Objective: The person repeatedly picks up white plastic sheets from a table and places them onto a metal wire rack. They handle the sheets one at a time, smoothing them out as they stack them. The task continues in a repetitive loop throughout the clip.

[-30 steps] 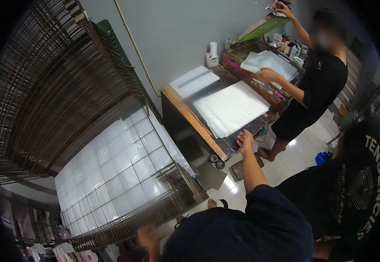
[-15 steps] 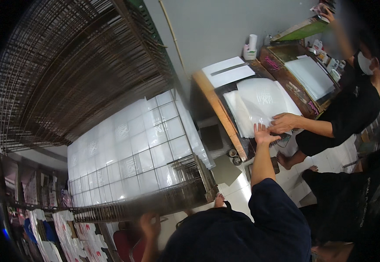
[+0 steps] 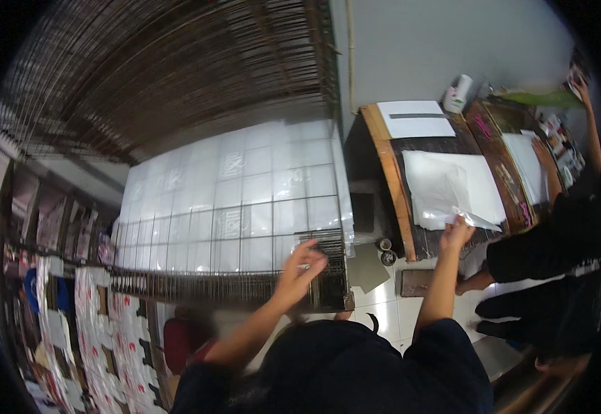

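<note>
My right hand (image 3: pixel 456 233) is closed on the near edge of a thin translucent plastic sheet (image 3: pixel 445 181), whose corner lifts from a white stack on the dark table at right. Over the front right corner of the wire drying rack (image 3: pixel 273 238), my left hand (image 3: pixel 302 274) is held with fingers bent and apart, nothing visible in it. The rack's lower wire shelf lies over white plastic sheets (image 3: pixel 176 207) with pale printed marks. Whether my left fingers touch the wires I cannot tell.
Raised wire shelves (image 3: pixel 197 62) hang above the rack. White strips (image 3: pixel 414 119) and a white bottle (image 3: pixel 458 95) are at the table's back. A co-worker's hand (image 3: pixel 547 159) rests by white sheets at far right. Two small pots (image 3: pixel 387 254) stand on the floor.
My right hand went from spread fingers to gripping the plastic sheet. My left hand rose to the rack's corner. The co-worker's hand left the plastic sheets. The view turned left.
</note>
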Demonstrator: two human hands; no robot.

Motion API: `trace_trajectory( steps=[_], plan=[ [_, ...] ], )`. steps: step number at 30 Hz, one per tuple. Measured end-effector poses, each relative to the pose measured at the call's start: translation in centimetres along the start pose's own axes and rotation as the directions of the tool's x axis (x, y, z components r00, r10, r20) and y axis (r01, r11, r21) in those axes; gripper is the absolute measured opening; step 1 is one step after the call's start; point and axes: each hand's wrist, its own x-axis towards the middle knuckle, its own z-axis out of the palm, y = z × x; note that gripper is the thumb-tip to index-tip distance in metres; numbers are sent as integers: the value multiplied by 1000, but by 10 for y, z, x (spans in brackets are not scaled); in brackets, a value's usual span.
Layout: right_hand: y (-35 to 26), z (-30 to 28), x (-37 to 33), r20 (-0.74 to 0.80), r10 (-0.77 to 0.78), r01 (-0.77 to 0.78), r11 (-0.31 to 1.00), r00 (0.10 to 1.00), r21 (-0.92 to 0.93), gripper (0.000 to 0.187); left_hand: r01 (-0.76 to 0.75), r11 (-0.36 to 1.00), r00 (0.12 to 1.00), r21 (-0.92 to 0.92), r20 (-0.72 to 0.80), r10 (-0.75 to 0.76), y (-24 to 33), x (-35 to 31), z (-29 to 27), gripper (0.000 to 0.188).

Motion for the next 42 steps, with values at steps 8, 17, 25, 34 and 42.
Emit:
trace_trajectory(
  steps=[8, 17, 25, 34, 42],
  plan=[
    [-172, 18, -152, 421, -152, 219, 969, 894, -115, 51, 824, 295, 562, -484, 627, -540, 35, 112, 134, 134],
    [-220, -6, -224, 464, -281, 408, 891, 840, -199, 71, 475, 493, 879, -729, 373, -296, 21, 135, 118, 21],
    [-173, 87, -302, 727, -74, 160, 986, 683, -50, 74, -58, 628, 996, -776, -87, -15, 118, 51, -117, 24],
    [-15, 268, -450, 872, 425, -141, 905, 241, -402, 62, -384, 904, 828, -189, -504, 246, 64, -68, -455, 37],
    [154, 342, -592, 758, 652, 9, 758, 16, -652, 63, -434, 841, 524, -324, -850, -58, -5, -193, -611, 25]
  ],
)
